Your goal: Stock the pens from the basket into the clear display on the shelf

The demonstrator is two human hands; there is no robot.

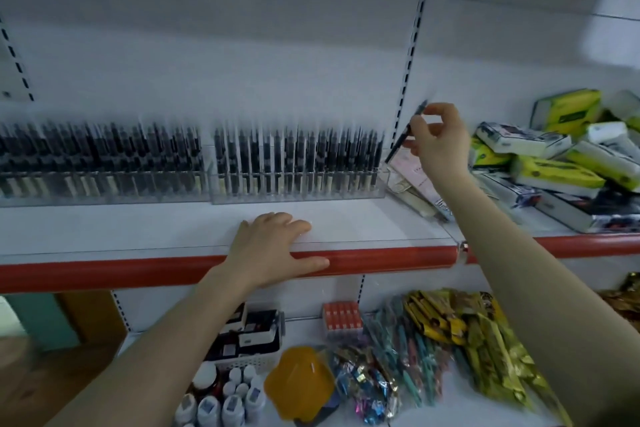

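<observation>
A dark pen [404, 136] is pinched between the thumb and fingers of the right hand [440, 139], tilted, just right of the clear display [298, 192] on the shelf [346, 222]. The display holds rows of upright dark pens, blurred. The left hand [273, 248] lies flat, fingers spread, on the shelf's red front edge [138, 272]. Yellow and white packets [561, 156] are piled to the right.

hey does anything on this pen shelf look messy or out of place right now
Yes. The packets just right of the clear display lie tilted in a loose heap, and the tissue packs further right are piled at mixed angles. The pens in the display stand upright in rows, though blur hides details.
</observation>
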